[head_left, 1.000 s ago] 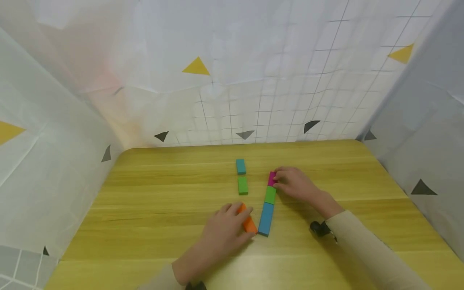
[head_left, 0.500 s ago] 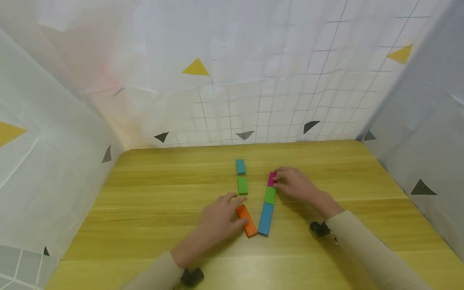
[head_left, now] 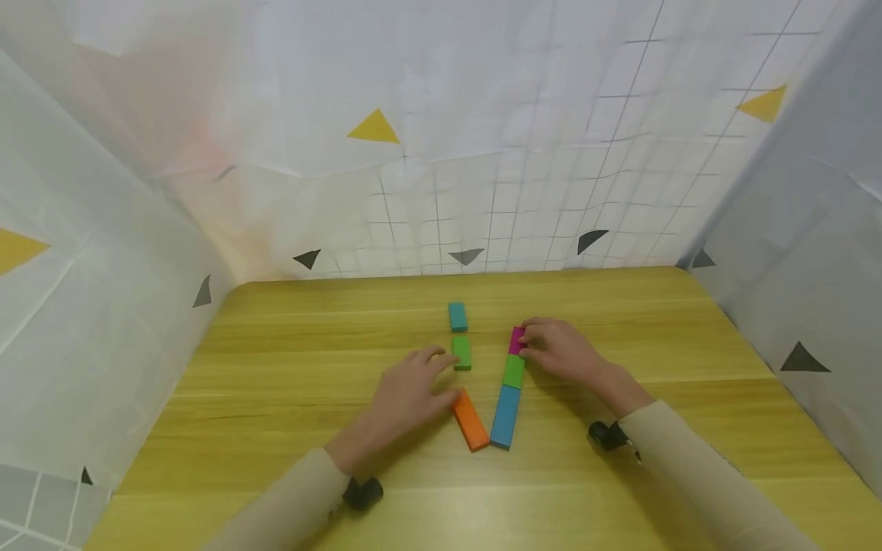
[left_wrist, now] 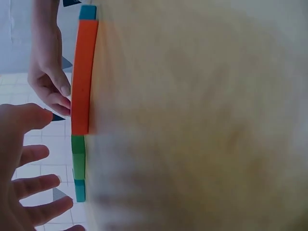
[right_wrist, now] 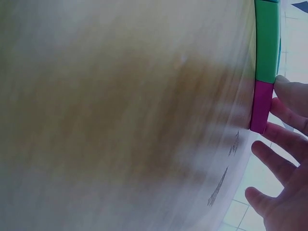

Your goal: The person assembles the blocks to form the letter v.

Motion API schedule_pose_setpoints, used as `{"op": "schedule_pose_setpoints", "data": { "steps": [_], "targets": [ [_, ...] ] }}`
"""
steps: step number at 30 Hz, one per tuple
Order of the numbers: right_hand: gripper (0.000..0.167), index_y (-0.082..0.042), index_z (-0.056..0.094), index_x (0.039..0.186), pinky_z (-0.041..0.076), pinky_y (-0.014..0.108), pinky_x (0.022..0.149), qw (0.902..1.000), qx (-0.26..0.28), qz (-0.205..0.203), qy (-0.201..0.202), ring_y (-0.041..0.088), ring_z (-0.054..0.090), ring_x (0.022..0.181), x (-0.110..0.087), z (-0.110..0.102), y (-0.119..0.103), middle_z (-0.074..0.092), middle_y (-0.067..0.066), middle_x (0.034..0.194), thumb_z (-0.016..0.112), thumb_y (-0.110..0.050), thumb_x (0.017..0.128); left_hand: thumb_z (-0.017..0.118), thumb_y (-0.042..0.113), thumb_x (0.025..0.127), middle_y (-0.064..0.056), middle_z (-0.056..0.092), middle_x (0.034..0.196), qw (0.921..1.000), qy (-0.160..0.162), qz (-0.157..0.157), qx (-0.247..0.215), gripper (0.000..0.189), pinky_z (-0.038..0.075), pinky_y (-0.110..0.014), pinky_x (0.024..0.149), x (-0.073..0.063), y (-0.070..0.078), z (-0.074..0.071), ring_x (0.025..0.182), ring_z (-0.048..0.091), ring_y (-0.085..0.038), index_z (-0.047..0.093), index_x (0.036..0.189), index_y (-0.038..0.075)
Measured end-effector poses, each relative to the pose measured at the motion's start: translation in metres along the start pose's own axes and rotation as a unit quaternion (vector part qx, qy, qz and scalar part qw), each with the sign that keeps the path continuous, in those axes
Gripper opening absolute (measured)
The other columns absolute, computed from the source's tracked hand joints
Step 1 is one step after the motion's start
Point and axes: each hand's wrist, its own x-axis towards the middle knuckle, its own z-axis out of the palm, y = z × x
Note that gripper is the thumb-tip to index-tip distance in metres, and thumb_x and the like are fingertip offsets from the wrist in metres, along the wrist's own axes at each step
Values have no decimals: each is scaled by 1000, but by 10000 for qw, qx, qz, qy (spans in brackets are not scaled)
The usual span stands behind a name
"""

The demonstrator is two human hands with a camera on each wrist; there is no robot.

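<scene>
My left hand (head_left: 408, 389) is over the table left of the orange block (head_left: 472, 420), with fingers spread and holding nothing. Its fingertips are close to a green block (head_left: 462, 353); whether they touch it I cannot tell. The thumb is near the orange block's far end. My right hand (head_left: 563, 350) has its thumb and fingers at the small magenta block (right_wrist: 262, 106), gripping it. That block heads a straight row with a second green block (head_left: 514, 371) and a longer blue block (head_left: 506, 417). The orange block slants, its near end close to the blue block's near end.
A small teal block (head_left: 458, 317) lies beyond the first green block. The wooden table (head_left: 289, 367) has white sheet walls (head_left: 441, 207) at the back and sides, some with grid lines and triangles. Each wrist wears a small black camera (head_left: 362, 494).
The left hand has let go of the orange block and moved away from me towards the left green block. The orange block has shifted very slightly. The right hand has stayed put.
</scene>
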Motion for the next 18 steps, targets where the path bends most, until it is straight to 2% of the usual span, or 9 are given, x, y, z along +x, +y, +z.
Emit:
{"op": "schedule_pose_setpoints", "data": {
  "steps": [4, 9, 18],
  "targets": [
    [18, -7, 77, 101, 56, 46, 90, 10000, -5, 35, -8, 26, 67, 99, 0, 0, 1, 71, 10, 112, 75, -18, 88, 61, 53, 92, 1, 58, 136, 10000, 27, 43, 25, 50, 58, -40, 85, 6, -4, -2, 119, 61, -22, 58, 136, 29],
    [17, -7, 77, 101, 56, 46, 90, 10000, 0, 33, 10, 26, 67, 98, 0, 1, 3, 71, 9, 112, 75, -18, 88, 62, 51, 91, 0, 56, 140, 9999, -100, -9, -102, 50, 56, -45, 89, 14, -9, -1, 123, 59, -24, 56, 136, 29],
    [17, -8, 77, 101, 56, 46, 90, 10000, 34, 32, 28, 26, 67, 99, 0, 1, 3, 71, 10, 114, 76, -18, 88, 60, 52, 91, 1, 52, 145, 9993, -302, 168, -119, 53, 54, -44, 95, 30, -21, 6, 130, 55, -22, 54, 138, 31]
  ]
}}
